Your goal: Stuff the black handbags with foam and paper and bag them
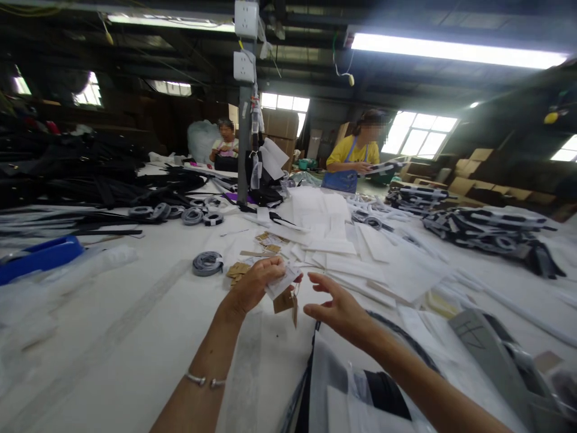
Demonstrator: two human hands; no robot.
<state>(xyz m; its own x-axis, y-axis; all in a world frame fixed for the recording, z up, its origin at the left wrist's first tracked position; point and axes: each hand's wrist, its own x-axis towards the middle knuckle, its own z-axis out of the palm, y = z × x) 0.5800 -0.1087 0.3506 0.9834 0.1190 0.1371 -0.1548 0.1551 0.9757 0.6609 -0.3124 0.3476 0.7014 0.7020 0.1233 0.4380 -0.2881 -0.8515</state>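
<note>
My left hand (259,281) is closed on a small white printed packet (283,282), pinched between thumb and fingers. Brown cardboard tags (283,300) dangle just below it, one seen nearly edge-on. To the right, my right hand (333,304) is held with thumb and fingers apart, a short gap from the packet, with nothing in it. A pile of brown tags (237,272) lies on the white table (180,337) behind my left hand. Beneath my right forearm sits a black item in clear plastic wrapping (342,385).
White foam sheets (333,240) cover the table's middle. A rolled grey strap (207,263) lies left of my hands. A blue tape dispenser (40,258) stands far left, a grey one (491,355) at right. Wrapped black goods (491,231) are stacked right. Two people work beyond a post (244,132).
</note>
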